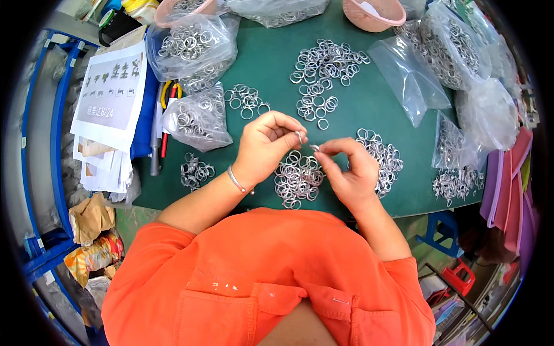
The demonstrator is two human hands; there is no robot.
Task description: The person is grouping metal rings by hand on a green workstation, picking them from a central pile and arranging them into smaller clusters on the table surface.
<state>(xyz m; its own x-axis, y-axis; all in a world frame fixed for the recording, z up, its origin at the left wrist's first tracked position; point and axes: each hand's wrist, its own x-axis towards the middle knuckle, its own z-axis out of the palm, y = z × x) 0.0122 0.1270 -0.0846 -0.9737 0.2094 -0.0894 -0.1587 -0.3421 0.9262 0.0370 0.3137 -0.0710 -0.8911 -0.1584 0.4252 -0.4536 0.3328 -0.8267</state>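
My left hand point(266, 140) pinches a small silver ring point(299, 137) between thumb and forefinger. Close beside it, my right hand point(353, 167) is closed on a small silver metal piece point(314, 148), probably a ring, its shape too small to make out fully. The two pieces are a short gap apart. Below them lies a pile of rings point(298, 179) on the green table point(259, 60). A second pile of rings point(381, 161) sits partly behind my right hand. Farther off is a loose spread of rings point(326, 60), and a smaller cluster point(247, 99) lies beyond my left hand.
Clear bags of rings point(199, 118) stand at the left, near pliers point(168, 92) and printed sheets point(109, 95). A flat plastic bag point(410, 78) and bulging bags point(461, 52) lie at the right. A pink bowl point(374, 14) stands at the far edge.
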